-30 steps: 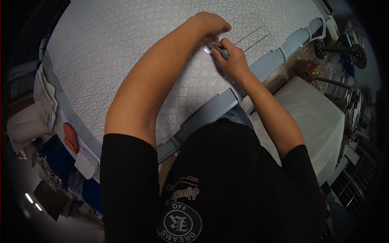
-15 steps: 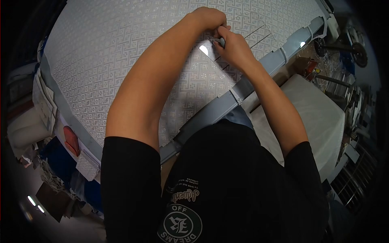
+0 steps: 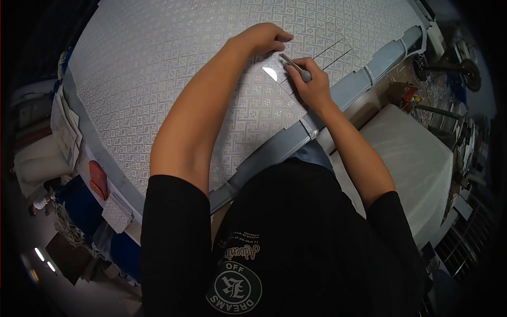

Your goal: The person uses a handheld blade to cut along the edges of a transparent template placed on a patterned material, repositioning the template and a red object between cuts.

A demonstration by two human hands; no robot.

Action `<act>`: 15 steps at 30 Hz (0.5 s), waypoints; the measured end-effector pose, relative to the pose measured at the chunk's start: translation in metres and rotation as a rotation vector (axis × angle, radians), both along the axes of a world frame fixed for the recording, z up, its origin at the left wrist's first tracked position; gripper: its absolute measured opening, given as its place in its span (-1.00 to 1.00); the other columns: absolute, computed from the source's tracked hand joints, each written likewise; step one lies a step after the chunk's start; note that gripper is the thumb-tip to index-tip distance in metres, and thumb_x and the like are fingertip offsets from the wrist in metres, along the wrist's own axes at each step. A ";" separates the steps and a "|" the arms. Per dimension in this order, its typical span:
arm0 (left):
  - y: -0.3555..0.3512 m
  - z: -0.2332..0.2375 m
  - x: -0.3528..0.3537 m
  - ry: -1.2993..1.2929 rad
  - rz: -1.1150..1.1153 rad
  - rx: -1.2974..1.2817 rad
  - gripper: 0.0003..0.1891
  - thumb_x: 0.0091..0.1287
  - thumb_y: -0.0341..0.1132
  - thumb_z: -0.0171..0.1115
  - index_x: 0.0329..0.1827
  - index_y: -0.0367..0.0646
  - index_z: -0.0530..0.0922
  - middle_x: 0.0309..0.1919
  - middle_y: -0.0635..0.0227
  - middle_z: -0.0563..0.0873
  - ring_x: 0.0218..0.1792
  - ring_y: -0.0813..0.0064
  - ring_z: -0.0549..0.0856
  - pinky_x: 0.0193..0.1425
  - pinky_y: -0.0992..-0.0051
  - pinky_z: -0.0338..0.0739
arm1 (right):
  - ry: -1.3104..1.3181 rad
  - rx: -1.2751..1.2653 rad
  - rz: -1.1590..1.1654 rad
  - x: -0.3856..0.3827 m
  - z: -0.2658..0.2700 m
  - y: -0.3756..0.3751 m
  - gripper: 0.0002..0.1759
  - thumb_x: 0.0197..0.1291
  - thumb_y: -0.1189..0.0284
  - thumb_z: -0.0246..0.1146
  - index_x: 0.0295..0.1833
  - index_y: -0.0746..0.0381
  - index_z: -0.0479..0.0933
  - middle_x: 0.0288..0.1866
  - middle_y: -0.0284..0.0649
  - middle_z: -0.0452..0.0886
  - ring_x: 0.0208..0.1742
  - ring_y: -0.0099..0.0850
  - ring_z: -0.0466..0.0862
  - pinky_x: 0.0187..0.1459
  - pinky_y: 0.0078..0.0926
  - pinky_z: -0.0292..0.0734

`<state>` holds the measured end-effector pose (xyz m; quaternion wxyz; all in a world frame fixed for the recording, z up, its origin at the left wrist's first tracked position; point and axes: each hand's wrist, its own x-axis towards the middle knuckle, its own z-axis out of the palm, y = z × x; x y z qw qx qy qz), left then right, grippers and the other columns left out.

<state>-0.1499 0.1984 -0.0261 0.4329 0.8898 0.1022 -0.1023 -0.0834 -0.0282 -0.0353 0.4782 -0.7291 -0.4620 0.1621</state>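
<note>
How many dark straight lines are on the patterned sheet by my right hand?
2. Both lie beside your right hand: the upper line, and the lower line nearer the grey edging. The hand covers part of both; more may be hidden.

Legible text, all on the black T-shirt [image 3: 317, 238]: round badge [image 3: 234, 288] reads "OFF" above and "DREAMS" below, around a blackletter monogram, letters uncertain. Script print [image 3: 245, 253] shows "Advent", remainder hidden. Adjacent small print [image 3: 245, 235] too fine to read reliably.
</note>
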 end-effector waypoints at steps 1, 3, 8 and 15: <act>-0.004 -0.003 -0.014 -0.113 0.184 0.023 -0.65 0.46 -0.28 0.40 0.28 -0.10 0.72 -0.09 0.23 0.84 -0.19 0.38 0.77 0.06 0.38 0.64 | -0.003 0.010 0.001 0.006 0.000 -0.011 -0.74 0.34 0.44 0.42 0.10 0.23 0.62 -0.05 -0.05 0.79 -0.07 -0.08 0.81 -0.06 -0.27 0.69; -0.013 -0.011 -0.045 -0.278 0.451 0.073 -0.63 0.45 -0.34 0.37 0.30 -0.11 0.70 0.04 0.20 0.80 -0.03 0.31 0.77 0.16 0.37 0.64 | -0.131 -0.040 0.007 0.023 -0.003 -0.036 -0.71 0.38 0.42 0.43 0.17 0.22 0.68 0.04 -0.11 0.82 0.08 -0.15 0.82 0.20 -0.31 0.68; -0.055 -0.029 -0.114 -0.473 0.691 0.147 -0.60 0.44 -0.37 0.38 0.34 -0.15 0.66 0.21 0.22 0.68 0.13 0.30 0.72 0.20 0.39 0.64 | -0.294 -0.080 0.136 0.067 -0.013 -0.059 -0.60 0.36 0.46 0.40 0.28 0.13 0.57 0.20 -0.25 0.76 0.48 -0.19 0.60 0.58 0.05 0.34; -0.113 -0.019 -0.102 -0.333 0.832 0.345 -0.30 0.34 -0.06 0.48 0.51 -0.11 0.52 0.54 -0.14 0.36 0.53 -0.18 0.34 0.62 -0.09 0.22 | -0.285 -0.103 0.270 0.073 -0.020 0.017 -0.47 0.39 0.42 0.38 0.42 0.06 0.45 0.29 -0.06 0.71 0.50 0.00 0.54 0.66 0.04 0.22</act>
